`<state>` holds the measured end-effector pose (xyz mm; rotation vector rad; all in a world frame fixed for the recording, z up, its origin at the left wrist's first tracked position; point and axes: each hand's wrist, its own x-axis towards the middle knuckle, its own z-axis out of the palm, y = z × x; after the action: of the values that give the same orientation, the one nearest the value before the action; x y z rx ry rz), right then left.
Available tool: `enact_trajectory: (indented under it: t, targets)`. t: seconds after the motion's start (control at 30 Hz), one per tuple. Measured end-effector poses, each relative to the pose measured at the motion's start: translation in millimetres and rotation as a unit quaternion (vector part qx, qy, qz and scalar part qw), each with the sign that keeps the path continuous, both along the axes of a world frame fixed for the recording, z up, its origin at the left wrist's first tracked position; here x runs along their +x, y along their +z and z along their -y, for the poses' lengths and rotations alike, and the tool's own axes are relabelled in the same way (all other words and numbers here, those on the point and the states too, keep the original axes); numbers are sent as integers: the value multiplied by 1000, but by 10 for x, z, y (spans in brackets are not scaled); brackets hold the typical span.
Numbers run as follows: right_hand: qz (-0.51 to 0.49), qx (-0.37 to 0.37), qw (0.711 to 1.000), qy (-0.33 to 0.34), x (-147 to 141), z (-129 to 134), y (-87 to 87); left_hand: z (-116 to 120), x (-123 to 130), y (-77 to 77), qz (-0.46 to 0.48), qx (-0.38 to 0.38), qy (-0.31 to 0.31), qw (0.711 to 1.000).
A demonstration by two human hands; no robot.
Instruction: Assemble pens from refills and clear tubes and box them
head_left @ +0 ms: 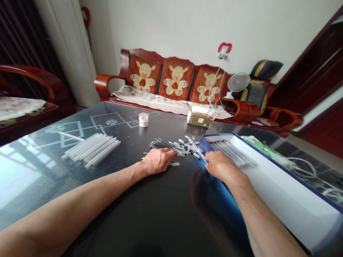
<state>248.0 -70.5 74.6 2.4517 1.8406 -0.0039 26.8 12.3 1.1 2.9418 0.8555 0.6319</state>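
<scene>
My left hand [158,160] rests on the dark table, its fingers curled together beside a heap of small white pen caps [191,145]. Thin pen refills [158,142] with pointed tips lie just beyond its knuckles. What the fingers pinch, if anything, is hidden. My right hand [223,167] is closed at the left wall of a blue-rimmed white box [278,185], close to the caps; its grip is too unclear to make out. Several clear pen barrels [234,153] lie inside the box's far end. At the left lies a row of white pen barrels [93,149].
On the glossy table [150,221] stand a small white tub [143,120] and a tissue box [198,119]. A green and white packet [268,150] and white cable [305,167] lie right of the box. Behind are a wooden sofa [107,84] and a fan [238,82].
</scene>
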Motion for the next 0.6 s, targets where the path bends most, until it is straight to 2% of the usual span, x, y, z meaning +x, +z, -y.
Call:
enact_trajectory:
  t: [0.1, 0.23, 0.5, 0.6]
  targets:
    - [32, -84, 995, -31, -111, 42, 29, -13, -1, -17, 12, -2, 0, 1000]
    - [24, -98, 995, -2, -178, -15, -41, -35, 2, -55, 34, -3, 0, 999]
    - [4, -21, 997, 79, -91, -97, -202, -70, 22, -100, 81, -12, 0, 997]
    - [-65, 57, 989, 123, -62, -113, -258, -64, 26, -95, 78, -17, -4, 997]
